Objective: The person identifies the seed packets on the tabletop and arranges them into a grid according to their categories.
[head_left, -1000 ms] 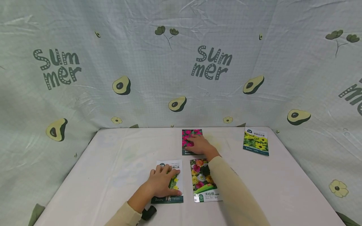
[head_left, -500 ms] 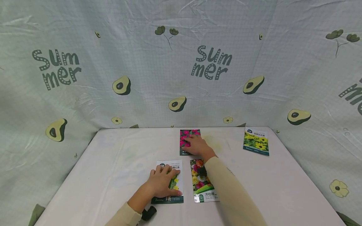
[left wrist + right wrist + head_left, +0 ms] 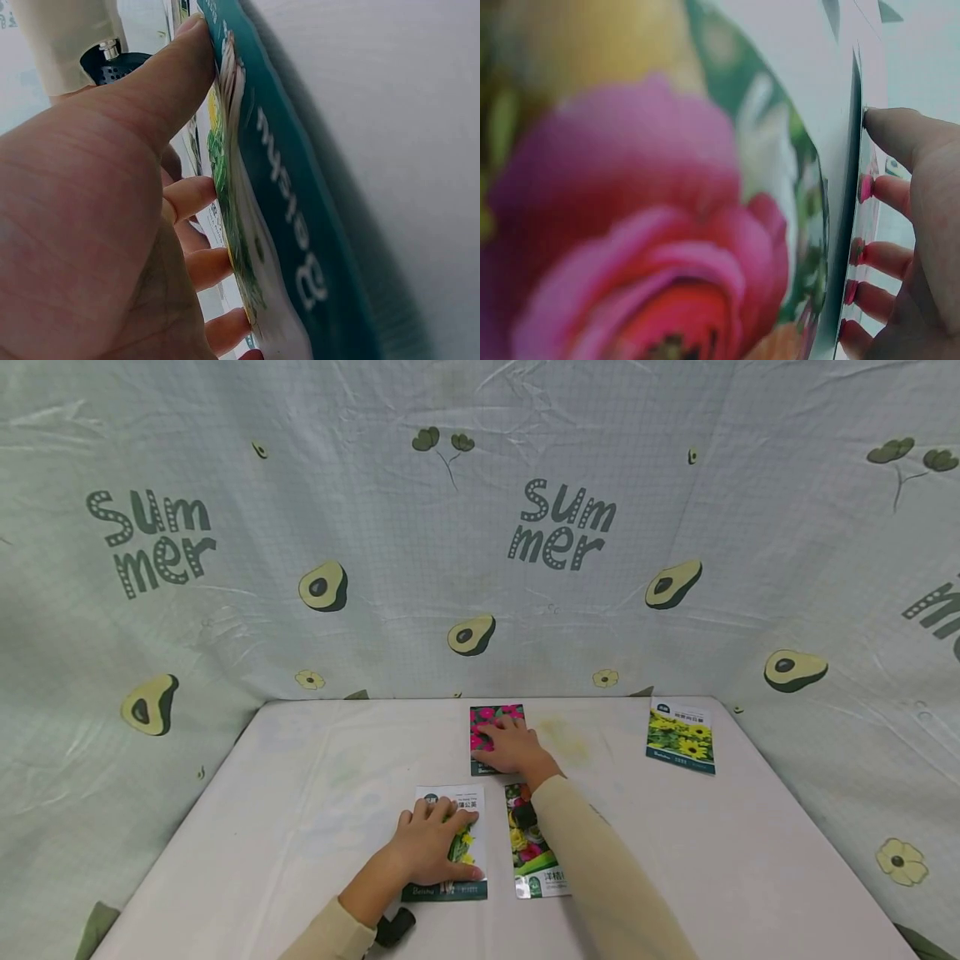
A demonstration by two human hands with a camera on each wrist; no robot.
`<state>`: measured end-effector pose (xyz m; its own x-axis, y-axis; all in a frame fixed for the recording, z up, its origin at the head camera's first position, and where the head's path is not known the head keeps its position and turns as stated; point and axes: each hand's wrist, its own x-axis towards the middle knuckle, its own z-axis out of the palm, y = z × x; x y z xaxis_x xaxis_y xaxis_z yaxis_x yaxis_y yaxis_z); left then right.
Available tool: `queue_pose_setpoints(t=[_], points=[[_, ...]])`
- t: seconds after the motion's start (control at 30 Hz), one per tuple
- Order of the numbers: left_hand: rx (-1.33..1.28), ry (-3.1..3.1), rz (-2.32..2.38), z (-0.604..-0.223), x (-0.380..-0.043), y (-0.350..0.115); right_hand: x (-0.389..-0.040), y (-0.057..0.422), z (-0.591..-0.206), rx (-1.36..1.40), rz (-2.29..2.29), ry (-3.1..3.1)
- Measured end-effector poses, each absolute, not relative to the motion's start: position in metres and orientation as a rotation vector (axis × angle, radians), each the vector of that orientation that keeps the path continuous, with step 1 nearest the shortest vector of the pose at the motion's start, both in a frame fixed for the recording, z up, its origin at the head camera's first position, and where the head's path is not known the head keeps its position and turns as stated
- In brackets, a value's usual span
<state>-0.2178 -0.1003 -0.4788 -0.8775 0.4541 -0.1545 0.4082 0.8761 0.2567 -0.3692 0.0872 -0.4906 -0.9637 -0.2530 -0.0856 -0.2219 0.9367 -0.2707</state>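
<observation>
My left hand [image 3: 427, 843] rests on a white seed packet with a teal lower band [image 3: 467, 853], fingers spread and slightly bent. The left wrist view shows the thumb and fingertips touching the printed front of this packet [image 3: 281, 202]. Farther back, the fingertips of my right hand [image 3: 512, 747] press on a packet with pink flowers [image 3: 487, 715], which lies flat near the table's back edge. Beneath my right forearm is a packet printed with colourful blooms [image 3: 534, 862], partly hidden by the sleeve. Its big pink bloom fills much of the right wrist view.
A packet with yellow flowers [image 3: 680, 737] lies slightly turned at the back right of the white table [image 3: 337, 760]. A pale curtain [image 3: 390, 527] with avocado prints and lettering stands right behind the table. A small black device [image 3: 395, 927] sits at my left wrist.
My right hand has slid the pink-flower packet a little to the left across the table, and the forearm covers more of the colourful-bloom packet. The left hand has stayed in place.
</observation>
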Motion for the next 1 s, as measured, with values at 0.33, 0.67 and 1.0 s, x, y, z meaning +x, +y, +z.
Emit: queue_pose_setpoints(t=[0.33, 0.67, 1.0], points=[[0.656, 2.837, 0.309, -0.479, -0.217, -0.100, -0.370, 0.078, -0.492, -0.335, -0.364, 2.974], [0.658, 2.838, 0.307, -0.477, -0.217, -0.100, -0.372, 0.072, -0.490, -0.285, -0.339, 2.940], [0.662, 2.837, 0.305, -0.476, -0.216, -0.099, -0.373, 0.068, -0.489, -0.306, -0.317, 2.946]])
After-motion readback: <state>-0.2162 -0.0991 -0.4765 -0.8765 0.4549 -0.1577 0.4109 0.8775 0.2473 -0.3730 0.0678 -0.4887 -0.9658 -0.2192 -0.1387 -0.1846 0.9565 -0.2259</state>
